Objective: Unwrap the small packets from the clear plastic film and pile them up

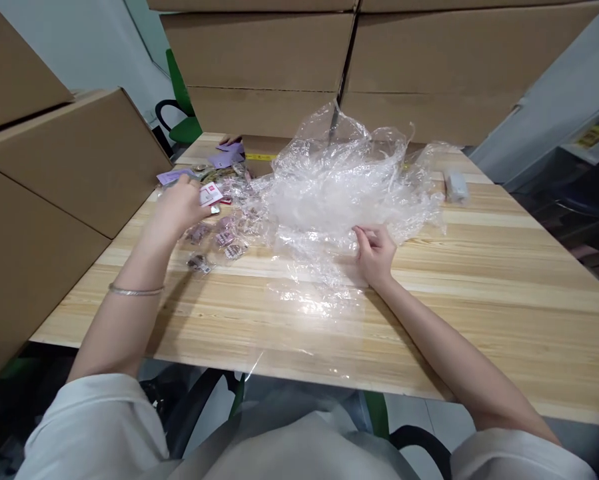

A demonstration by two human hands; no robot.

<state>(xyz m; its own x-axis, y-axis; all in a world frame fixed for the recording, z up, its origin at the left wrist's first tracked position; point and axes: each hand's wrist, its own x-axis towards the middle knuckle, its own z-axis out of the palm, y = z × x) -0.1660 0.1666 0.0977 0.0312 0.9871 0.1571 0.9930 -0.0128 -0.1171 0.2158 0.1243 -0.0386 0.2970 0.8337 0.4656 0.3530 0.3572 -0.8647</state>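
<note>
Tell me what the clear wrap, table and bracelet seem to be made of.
Wrap: probably thin plastic film, glossy; it is see-through, crinkled and full of glints. Table: wood or wood-look laminate, smooth; pale streaky grain fits either. Bracelet: likely metal, silvery; it has a greyish shine.

Through the head camera I am counting two hands [182,203] [378,257], one bracelet [136,291], one white-and-red card [211,194], one heap of clear plastic [339,193] and one table [504,287]; small packets [234,251] are overlapping beyond my exact count.

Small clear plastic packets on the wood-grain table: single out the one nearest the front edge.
The dark-filled clear plastic packet at the cluster's front left; the other packets lie farther back.
</note>
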